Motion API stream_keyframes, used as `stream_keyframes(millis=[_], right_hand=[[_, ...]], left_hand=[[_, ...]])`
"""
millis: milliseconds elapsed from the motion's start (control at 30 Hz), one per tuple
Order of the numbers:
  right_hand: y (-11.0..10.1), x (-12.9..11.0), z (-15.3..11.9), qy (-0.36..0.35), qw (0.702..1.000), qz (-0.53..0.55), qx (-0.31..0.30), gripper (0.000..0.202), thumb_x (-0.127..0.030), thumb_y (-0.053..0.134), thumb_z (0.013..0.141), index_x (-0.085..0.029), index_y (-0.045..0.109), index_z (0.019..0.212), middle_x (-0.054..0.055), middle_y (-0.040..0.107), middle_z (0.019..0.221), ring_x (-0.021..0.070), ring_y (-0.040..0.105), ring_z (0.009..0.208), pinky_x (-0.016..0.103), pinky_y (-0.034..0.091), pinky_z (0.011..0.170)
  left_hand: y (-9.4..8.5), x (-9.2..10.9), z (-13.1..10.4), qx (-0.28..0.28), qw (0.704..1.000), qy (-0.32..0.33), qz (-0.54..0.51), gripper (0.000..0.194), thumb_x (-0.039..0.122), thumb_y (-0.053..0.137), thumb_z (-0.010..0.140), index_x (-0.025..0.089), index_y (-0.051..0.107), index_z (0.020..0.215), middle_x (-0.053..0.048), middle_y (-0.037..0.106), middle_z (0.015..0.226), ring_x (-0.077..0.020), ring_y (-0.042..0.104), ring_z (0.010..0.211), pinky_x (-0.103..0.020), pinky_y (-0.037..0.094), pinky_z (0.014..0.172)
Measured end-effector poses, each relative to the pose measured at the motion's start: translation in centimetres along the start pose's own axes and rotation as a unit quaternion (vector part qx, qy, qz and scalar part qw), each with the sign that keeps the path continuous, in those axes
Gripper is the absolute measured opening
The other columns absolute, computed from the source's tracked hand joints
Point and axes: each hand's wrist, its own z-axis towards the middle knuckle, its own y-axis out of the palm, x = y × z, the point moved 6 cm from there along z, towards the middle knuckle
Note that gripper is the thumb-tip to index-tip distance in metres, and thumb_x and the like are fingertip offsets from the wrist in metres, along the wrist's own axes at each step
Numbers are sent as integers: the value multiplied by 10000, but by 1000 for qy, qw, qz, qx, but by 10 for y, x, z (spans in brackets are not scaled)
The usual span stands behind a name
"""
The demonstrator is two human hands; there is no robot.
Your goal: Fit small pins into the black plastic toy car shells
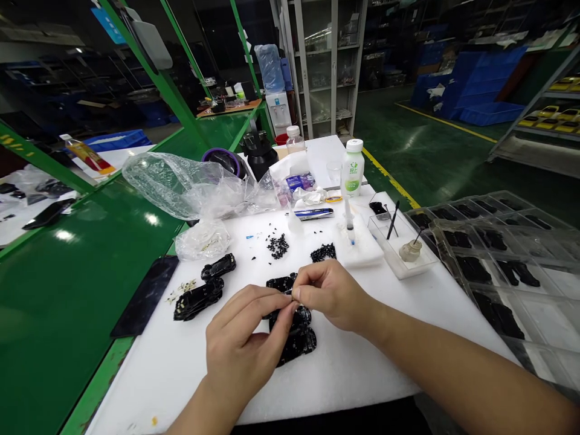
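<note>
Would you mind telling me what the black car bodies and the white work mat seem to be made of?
The black car bodies look like glossy moulded plastic, given their sharp highlights, though painted metal is possible. The white work mat looks like soft matte foam, with a faintly grained, non-reflective surface.

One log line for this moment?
hands: left and right pinch tiny part | below: black car shells | surface: white foam

- both hands meet over a black toy car body (294,329) on the white bench (362,368)
- left hand (242,347) and right hand (330,296) pinch something tiny, fingertips touching
- two more car shells (203,290) lie just left
</note>
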Motion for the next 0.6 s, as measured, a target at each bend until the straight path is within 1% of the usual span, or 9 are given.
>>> stream_keyframes(millis=[67,167,333,467,600], right_hand=[[-1,0,0,0,1000,-12,8,124,-185,610,711,-152,637,594,-36,521,543,96,410,544,238,339,528],[-1,0,-1,-5,999,-27,21,130,-200,621,720,-154,644,601,-31,542,561,98,427,555,236,351,533],[0,-3,-2,-19,998,-48,27,128,-187,609,718,-151,642,600,-22,564,574,103,453,567,233,365,539],[1,-3,-2,-9,999,-39,15,151,-204,595,730,-154,637,593,-33,523,539,94,414,535,229,334,507],[1,0,-1,11,1000,-14,13,158,-215,591,727,-159,625,584,-39,500,519,95,402,527,232,327,506]], left_hand=[[1,-1,-2,-3,1000,0,3,247,-36,696,750,171,661,880,-17,667,795,-130,619,724,-257,521,635],[3,-1,-5,-4,999,19,29,243,-28,681,761,164,652,907,-30,673,813,-140,625,727,-264,524,634],[4,-1,-8,34,997,48,57,215,1,662,785,174,638,910,-40,685,830,-146,650,718,-254,540,608],[2,-7,-9,53,997,31,37,232,32,710,770,187,645,930,-31,687,823,-153,659,728,-260,551,607],[1,-9,-11,58,998,18,30,266,14,731,743,186,652,929,-33,678,819,-158,647,737,-277,552,618]])
